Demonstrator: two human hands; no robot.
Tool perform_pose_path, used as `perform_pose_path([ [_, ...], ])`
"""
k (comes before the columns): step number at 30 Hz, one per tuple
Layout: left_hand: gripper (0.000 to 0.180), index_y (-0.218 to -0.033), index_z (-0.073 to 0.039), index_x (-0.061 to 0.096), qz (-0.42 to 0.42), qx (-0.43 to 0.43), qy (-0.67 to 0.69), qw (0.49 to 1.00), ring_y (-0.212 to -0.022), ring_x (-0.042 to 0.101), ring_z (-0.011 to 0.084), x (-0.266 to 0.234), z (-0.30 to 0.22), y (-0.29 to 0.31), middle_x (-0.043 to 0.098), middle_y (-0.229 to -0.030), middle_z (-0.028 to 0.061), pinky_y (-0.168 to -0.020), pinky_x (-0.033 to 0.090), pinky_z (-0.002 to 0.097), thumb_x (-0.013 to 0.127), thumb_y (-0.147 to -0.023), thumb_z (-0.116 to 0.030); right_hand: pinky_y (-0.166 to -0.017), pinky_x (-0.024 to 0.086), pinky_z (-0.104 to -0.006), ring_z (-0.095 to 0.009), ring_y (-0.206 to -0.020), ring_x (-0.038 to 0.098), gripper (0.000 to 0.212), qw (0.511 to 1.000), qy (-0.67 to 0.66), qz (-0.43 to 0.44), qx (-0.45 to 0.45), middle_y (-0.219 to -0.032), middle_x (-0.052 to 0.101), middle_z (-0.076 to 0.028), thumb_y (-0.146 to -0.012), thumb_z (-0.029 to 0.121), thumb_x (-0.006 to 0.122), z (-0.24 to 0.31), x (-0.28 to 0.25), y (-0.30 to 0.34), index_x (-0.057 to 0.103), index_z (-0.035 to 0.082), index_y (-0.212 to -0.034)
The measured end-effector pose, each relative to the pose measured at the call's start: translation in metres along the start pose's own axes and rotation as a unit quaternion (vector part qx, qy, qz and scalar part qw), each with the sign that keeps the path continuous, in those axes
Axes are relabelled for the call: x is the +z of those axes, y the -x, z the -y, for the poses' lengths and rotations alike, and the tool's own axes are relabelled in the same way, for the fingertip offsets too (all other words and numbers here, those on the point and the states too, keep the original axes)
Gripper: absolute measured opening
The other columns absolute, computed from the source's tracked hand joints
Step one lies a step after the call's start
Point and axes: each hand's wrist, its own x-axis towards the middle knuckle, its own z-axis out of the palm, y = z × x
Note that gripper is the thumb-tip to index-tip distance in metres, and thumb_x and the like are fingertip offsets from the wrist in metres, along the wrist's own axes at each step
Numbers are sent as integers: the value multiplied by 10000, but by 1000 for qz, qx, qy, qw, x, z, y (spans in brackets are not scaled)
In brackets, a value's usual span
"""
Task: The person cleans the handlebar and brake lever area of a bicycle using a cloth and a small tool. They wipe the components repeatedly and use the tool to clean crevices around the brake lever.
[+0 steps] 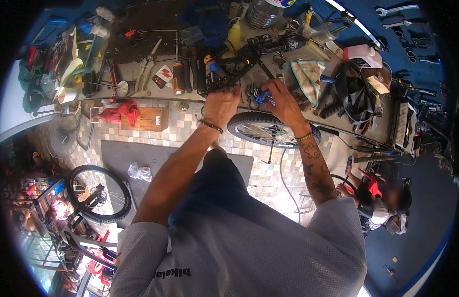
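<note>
At the workbench's front edge [190, 97], my left hand [222, 106] is closed, its fingertips beside small dark metal parts. Whatever it may hold is hidden by the fingers. A short way to the right, my right hand [284, 103] grips a small blue and silver tool [263, 97] whose exact kind I cannot make out. Just beyond both hands lies a black bicycle fork-like part [249, 57] with tubes. Left of my left hand are an orange and black screwdriver [178, 78] and dark handles [194, 74].
Below the bench edge stands a bicycle wheel [239, 123]. A cream cloth [308, 79], a pink jug [363, 56] and a black bag [355, 94] lie to the right. Wrenches [400, 22] hang on the blue wall. Another person [383, 198] sits at the lower right.
</note>
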Motion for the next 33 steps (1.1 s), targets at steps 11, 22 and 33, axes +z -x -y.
perform_pose_path([
  [11, 270, -1205, -47, 776, 86, 206, -9, 975, -723, 805, 332, -5, 22, -27, 789, -783, 160, -592, 625, 477, 655, -1018, -201, -1113, 516, -499, -442, -1297, 606, 740, 999, 13, 8, 39, -1364, 590, -181, -750, 118, 950, -11, 10, 2, 617, 61, -1409],
  [22, 373, -1200, 35, 696, 92, 99, 109, 985, -692, 781, 363, -58, 31, -23, 751, -729, 181, -622, 615, 492, 698, -928, -221, -1159, 536, -503, -472, -1440, 536, 795, 993, -67, -93, 17, -1481, 508, -205, -839, 8, 845, 8, -3, 8, 518, 71, -1561],
  [33, 288, -1135, -69, 736, 28, 103, 80, 991, -1138, 704, 276, -30, 25, 14, 733, -1091, 99, -977, 555, 425, 779, -953, -288, -1111, 543, -480, -391, -1349, 601, 833, 959, -57, -255, -108, -1461, 551, -184, -758, -45, 927, 21, 0, 14, 515, 100, -1468],
])
